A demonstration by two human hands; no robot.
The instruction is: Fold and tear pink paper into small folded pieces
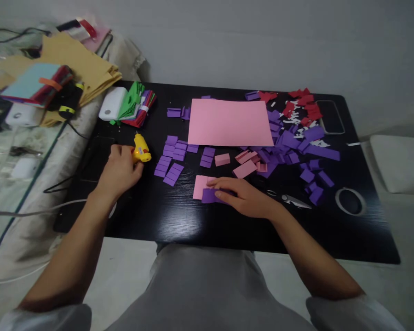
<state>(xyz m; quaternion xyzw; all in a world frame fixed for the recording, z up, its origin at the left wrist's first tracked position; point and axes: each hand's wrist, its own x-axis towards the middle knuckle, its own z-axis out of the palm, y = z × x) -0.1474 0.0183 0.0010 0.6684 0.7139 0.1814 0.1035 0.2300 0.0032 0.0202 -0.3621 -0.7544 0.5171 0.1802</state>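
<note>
On the left of the table, my left hand is closed around a yellow glue gun, its nozzle pointing up and away from me. My right hand is at the front middle, its thumb and fingers on a small purple craft-sheet piece. That piece overlaps a pink craft-sheet piece lying flat on the table; the fingers cover part of both. Beyond them lie small purple scored strips and a pink folded piece. A large pink sheet lies flat farther back.
Purple folded pieces are heaped right of the sheet, near red scraps. Scissors and a tape roll lie at right. Bundled coloured strips sit back left. A cable runs in from the left.
</note>
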